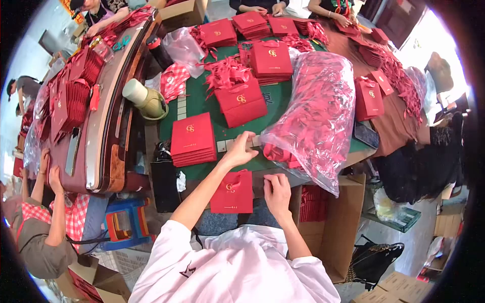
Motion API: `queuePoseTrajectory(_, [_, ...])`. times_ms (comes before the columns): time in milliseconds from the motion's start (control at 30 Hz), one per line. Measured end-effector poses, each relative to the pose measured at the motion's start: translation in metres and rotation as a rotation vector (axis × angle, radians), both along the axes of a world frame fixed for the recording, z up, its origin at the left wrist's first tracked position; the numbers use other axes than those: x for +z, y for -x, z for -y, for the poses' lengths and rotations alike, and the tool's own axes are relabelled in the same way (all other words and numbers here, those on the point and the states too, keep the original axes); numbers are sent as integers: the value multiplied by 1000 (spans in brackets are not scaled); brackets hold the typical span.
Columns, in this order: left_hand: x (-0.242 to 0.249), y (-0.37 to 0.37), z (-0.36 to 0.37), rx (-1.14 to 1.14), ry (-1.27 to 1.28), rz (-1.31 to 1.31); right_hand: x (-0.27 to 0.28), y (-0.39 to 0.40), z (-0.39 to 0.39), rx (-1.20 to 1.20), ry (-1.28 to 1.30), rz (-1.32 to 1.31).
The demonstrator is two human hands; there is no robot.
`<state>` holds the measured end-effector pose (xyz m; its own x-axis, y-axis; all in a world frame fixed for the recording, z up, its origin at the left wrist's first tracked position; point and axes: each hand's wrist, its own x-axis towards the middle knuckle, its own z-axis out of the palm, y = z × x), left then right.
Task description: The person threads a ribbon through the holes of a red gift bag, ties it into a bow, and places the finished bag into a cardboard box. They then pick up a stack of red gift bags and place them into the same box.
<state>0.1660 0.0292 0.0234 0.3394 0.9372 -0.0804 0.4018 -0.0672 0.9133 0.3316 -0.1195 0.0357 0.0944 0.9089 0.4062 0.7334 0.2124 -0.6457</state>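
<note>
My left hand (pixel 240 150) is over the near edge of the green table, thumb and fingers apart, with nothing visible in it. Below it, a flat red paper gift bag (pixel 232 193) with gold lettering rests upright at the table edge over my lap. My right hand (pixel 278 194) is to the right of that bag, apart from it, its fingers loosely bent and no object showing in them. Left of my left hand lies a stack of red bags (pixel 192 139). Beyond it are bags with ribbon handles (pixel 242 103). A clear plastic sack of red ribbons (pixel 316 111) lies to the right.
More bag stacks (pixel 271 60) cover the far side of the green table (pixel 197 96). A green bottle with a pale lid (pixel 144 98) stands at the left. An open cardboard box (pixel 343 227) is at my right. Other people work around the neighbouring tables.
</note>
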Motion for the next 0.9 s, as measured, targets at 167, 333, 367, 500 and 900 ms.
queuePoseTrajectory(167, [40, 42, 66, 161, -206, -163, 9, 30, -18, 173, 65, -66])
queuePoseTrajectory(333, [36, 75, 114, 329, -274, -348, 15, 56, -37, 252, 38, 6])
queuePoseTrajectory(367, [34, 77, 119, 376, -287, -437, 15, 59, -39, 258, 40, 9])
queuePoseTrajectory(500, [23, 74, 119, 387, -308, -506, 14, 65, -40, 311, 126, 74])
queuePoseTrajectory(900, [10, 53, 94, 297, -363, -605, 5, 42, -44, 21, 255, 87])
